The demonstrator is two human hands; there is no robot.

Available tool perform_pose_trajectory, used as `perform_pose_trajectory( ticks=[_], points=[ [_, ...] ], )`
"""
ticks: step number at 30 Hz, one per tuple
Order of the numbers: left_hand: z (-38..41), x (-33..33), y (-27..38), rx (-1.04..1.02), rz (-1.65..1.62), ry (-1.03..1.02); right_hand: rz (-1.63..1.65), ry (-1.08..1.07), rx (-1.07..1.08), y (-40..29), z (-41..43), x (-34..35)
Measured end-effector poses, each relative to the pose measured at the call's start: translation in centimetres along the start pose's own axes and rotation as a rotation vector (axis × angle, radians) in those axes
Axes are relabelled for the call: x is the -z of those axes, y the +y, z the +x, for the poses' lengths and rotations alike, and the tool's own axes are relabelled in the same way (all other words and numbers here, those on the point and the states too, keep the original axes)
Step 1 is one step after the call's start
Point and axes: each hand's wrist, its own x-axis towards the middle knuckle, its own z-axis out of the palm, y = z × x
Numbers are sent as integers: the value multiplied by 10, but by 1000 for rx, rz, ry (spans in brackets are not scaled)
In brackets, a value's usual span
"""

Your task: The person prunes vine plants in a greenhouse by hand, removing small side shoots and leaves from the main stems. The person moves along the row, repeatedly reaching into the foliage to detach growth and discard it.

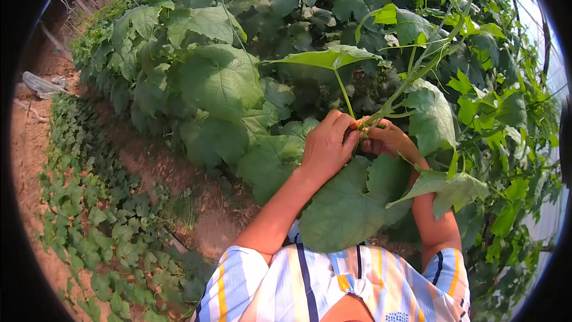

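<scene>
Both hands meet at a node of a green climbing vine stem (402, 87), in front of my chest. My left hand (330, 143) pinches the stem from the left, fingers bent around it. From the right, my right hand (388, 139) grips the same node, its fingers partly hidden by the stem and leaves. Small yellowish bits show between the fingertips; what they are I cannot tell. A broad leaf (344, 208) hangs below the hands over my forearms' gap, and another leaf (330, 57) rises above them on a thin stalk. A thin string runs up along the stem.
Dense leafy vines (219, 76) stand ahead and to the left, more (514, 143) on the right by a translucent plastic greenhouse wall (547, 53). Low leafy plants (107, 237) cover the ground at lower left. Crumpled clear plastic (40, 85) lies on bare soil at far left.
</scene>
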Motion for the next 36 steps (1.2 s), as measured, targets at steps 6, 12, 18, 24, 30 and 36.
perform_pose_trajectory(
  ticks=[6, 12, 18, 24, 30, 36],
  points=[
    [18, 19, -28, -138, -100, 1, 183, 25, 157, 10, 21, -29],
    [37, 68, -64, -197, -290, -177, -11, 40, 281, 15, 39, -60],
    [82, 113, -49, -95, -837, -326, 38, 416, 273, 24, 38, -94],
    [116, 98, -17, -98, -842, -820, -89, 514, 295, 37, 48, -90],
    [113, 78, -12, -25, -1020, -642, 203, 334, 686, 80, 33, -49],
    [114, 72, 0, 143, -1033, -683, -1756, 1590, 455, 55, -43, -6]
  ],
)
